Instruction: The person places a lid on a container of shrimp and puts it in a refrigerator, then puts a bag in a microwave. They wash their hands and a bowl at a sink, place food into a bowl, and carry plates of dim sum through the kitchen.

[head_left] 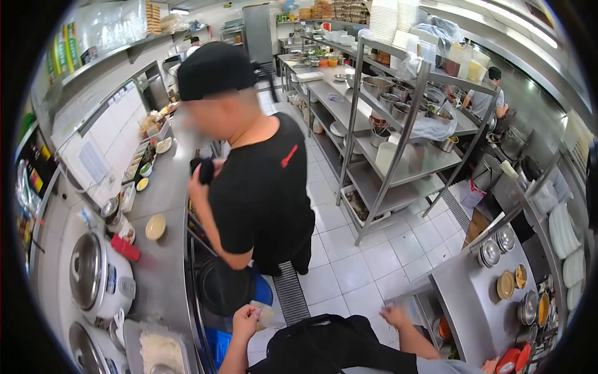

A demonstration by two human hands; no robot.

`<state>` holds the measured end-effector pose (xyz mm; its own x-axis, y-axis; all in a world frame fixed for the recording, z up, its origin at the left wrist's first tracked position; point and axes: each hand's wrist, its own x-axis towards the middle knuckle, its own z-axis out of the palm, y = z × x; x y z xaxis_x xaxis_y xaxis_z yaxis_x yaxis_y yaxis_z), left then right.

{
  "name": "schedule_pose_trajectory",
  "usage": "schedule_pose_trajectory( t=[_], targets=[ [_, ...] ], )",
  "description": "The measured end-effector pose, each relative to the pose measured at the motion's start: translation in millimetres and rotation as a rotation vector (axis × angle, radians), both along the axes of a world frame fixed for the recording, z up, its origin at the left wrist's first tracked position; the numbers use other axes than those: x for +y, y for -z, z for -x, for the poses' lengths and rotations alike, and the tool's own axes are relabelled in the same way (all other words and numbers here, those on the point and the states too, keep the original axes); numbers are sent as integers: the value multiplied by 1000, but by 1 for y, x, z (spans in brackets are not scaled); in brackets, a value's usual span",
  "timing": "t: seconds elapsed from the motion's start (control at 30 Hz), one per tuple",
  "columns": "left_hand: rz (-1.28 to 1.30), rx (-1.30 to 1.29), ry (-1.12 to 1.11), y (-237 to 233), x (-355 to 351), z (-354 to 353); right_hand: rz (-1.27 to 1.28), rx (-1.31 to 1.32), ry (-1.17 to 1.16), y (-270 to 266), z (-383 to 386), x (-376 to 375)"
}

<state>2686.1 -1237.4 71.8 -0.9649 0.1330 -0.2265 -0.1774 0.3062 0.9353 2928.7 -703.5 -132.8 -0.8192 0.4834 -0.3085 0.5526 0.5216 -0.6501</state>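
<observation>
At the lower middle, my left hand [245, 320] is closed in a pinch on a small clear plastic bag [268, 315]. Something pale shows through the plastic, too small to make out. My right hand [392, 315] hangs over the floor beside the steel counter on the right. Its fingers are loosely bent and apart, with nothing visible in them. A lidded black bin [225, 288] stands just beyond my left hand, with blue plastic around it.
A person in a black T-shirt [261, 181] stands close ahead at the left counter [165, 237]. Rice cookers [103, 274] and a tub of white food [161, 349] line that side. A steel rack [398, 168] holds pots. Metal bowls [490, 252] sit on the right counter.
</observation>
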Motion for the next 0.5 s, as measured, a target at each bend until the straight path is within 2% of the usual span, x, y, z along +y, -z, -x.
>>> schedule_pose_trajectory(
  t=[0.03,0.07,0.1,0.13,0.17,0.2,0.23,0.3,0.37,0.43,0.5],
  targets=[
    [3,1,8,-11,16,30,37,-375,-19,-12,-13,1],
    [9,12,72,-23,35,59,-17,-396,5,24,-46,8],
    [14,27,135,-28,53,89,194,-591,-36,109,-90,36],
    [-19,14,189,-24,68,116,178,-653,-205,130,-114,41],
    [-23,20,185,-23,88,143,160,-703,-128,115,-129,48],
    [-40,-6,236,-25,108,168,192,-720,16,69,-120,51],
    [-57,-35,282,-25,127,188,201,-734,44,55,-105,63],
    [-130,-65,262,-11,166,229,192,-724,38,49,-52,96],
    [-157,-78,176,-17,203,267,147,-690,-70,58,16,134],
    [-170,-76,117,-33,230,301,3,-619,-367,96,107,181],
    [-206,-91,28,-53,252,335,-336,-490,-883,163,228,243]
  ],
)
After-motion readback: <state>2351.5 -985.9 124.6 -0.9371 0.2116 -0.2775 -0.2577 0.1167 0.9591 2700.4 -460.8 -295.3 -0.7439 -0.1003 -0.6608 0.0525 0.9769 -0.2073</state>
